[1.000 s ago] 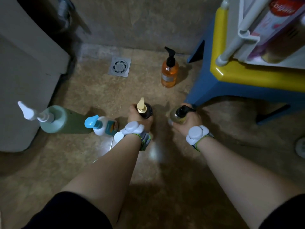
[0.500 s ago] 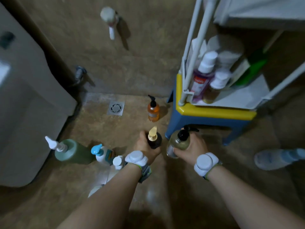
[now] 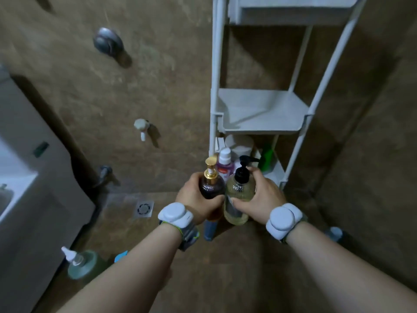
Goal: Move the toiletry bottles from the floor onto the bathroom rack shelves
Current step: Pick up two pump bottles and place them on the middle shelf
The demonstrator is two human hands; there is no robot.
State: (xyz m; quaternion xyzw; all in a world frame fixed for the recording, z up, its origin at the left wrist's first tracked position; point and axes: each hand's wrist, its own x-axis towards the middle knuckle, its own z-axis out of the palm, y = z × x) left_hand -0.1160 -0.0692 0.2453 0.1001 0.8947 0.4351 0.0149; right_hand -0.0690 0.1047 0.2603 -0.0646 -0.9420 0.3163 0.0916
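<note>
My left hand (image 3: pixel 194 197) grips a dark brown bottle with a gold pump (image 3: pixel 211 184), held upright in the air. My right hand (image 3: pixel 262 195) grips a pale yellow bottle with a black pump (image 3: pixel 239 190), right beside the brown one. Both are held in front of the white rack (image 3: pixel 259 114), below its bare middle shelf (image 3: pixel 261 109). The rack's bottom shelf holds a purple bottle with a white cap (image 3: pixel 224 164) and a green item (image 3: pixel 266 158). A green bottle with a white pump (image 3: pixel 82 265) stands on the floor at the lower left.
A white fixture (image 3: pixel 29 177) fills the left side. A floor drain (image 3: pixel 143 208) lies left of my left wrist. A white tap (image 3: pixel 142 128) and a metal knob (image 3: pixel 108 42) stick out of the brown wall. A clear bottle (image 3: pixel 335 233) lies on the floor at the right.
Both hands have lifted their bottles off the floor and up toward the rack. The view has tilted upward, bringing the rack's middle and upper shelves into sight.
</note>
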